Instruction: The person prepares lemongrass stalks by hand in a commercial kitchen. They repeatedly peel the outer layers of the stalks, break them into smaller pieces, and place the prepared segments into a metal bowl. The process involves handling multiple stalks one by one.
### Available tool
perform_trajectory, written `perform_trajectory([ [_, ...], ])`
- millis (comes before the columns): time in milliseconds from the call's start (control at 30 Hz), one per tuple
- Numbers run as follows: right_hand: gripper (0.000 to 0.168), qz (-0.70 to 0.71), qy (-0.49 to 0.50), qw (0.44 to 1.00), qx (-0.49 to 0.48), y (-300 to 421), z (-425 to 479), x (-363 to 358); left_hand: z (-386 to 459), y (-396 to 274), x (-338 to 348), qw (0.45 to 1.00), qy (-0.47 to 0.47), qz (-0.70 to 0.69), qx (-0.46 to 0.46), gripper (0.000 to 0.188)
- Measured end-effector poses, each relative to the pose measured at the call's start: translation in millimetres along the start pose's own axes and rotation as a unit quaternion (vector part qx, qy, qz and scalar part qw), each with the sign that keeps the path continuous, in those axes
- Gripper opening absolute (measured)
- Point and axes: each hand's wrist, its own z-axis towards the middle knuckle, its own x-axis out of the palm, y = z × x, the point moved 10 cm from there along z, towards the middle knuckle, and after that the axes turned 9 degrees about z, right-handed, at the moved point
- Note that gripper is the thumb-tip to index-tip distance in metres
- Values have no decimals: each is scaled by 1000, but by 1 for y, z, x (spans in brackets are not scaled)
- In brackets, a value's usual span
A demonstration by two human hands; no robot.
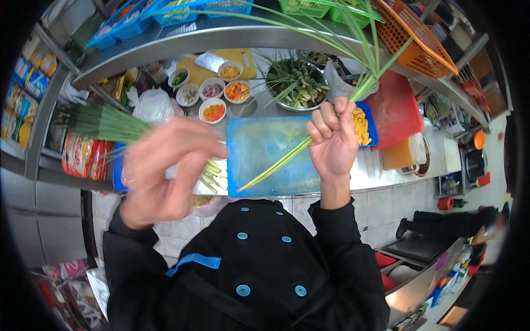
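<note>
My right hand [335,140] is closed around a few long green stalks [281,159]; their pale ends slant down over a blue cutting board [265,149] and their leaves fan out up towards the shelf. My left hand [169,165] is raised left of the board and blurred by motion; whether its fingers hold anything cannot be told. Behind and below it in the picture lies a bundle of long green leaves [112,124] with white stalk ends [215,176] beside the board's left edge. A steel bowl [285,105] beyond the board holds cut green stalks and leaves.
Several small bowls of chopped vegetables [213,111] stand behind the board. A blue tray of yellow strips [362,124] and a red cutting board [393,111] are at the right. A steel shelf [232,35] with baskets crosses above. At far right, a person [451,229] bends over a counter.
</note>
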Motion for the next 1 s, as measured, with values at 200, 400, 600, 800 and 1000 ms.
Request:
perform_trajectory([
  [200,27,-36,-29,998,-47,11,-10,9,-37,63,199,875,192,-389,-217,44],
  [400,37,-204,-199,952,-110,37,-48,-27,-46,61,242,725,337,-538,-268,39],
  [600,47,-754,-10,560,-342,59,-122,59,-57,87,242,702,437,-490,-277,37],
  [800,20,-908,239,344,16,-14,-63,61,-27,69,207,709,497,-441,-234,37],
  [1000,21,-897,138,420,4,16,-57,68,-10,72,209,699,480,-463,-257,33],
])
